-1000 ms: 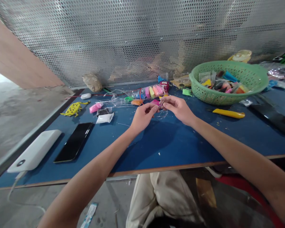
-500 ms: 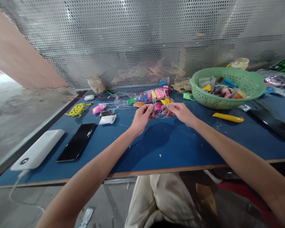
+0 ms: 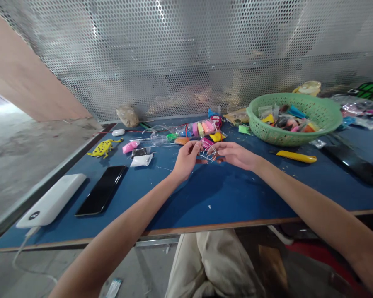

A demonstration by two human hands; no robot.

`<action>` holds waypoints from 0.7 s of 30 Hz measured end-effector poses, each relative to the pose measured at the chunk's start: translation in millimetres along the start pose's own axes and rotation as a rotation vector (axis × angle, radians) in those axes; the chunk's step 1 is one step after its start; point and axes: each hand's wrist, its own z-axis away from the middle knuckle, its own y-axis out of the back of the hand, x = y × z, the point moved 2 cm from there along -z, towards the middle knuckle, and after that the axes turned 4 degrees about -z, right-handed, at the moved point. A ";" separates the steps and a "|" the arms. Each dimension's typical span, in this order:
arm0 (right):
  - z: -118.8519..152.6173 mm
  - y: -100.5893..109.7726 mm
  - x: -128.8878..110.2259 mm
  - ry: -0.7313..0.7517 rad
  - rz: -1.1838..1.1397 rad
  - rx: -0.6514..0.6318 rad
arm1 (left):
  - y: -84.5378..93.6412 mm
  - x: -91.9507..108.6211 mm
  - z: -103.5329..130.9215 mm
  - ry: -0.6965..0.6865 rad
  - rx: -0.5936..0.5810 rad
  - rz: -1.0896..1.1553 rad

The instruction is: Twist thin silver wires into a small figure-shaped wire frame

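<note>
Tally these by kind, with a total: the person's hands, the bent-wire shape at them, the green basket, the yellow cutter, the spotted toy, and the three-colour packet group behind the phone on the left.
Hands: 2 (left hand, right hand)
Wire shape: 1
Green basket: 1
Yellow cutter: 1
Spotted toy: 1
Packets: 3 (pink packet, black packet, white packet)
Total: 9

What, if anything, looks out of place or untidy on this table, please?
A small white scrap lies loose near the front edge of the blue table, apart from everything else, like stray litter. The yellow cutter has a dark tip at its left end, possibly an exposed blade, though too small to tell.
</note>
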 end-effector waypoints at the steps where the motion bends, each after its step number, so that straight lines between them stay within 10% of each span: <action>1: -0.7 -1.5 2.2 -0.004 0.004 -0.006 | -0.2 0.3 0.2 -0.015 0.013 -0.019; 21: -12.6 1.9 17.4 0.170 0.319 -0.005 | -1.2 5.6 4.9 -0.016 -0.003 0.016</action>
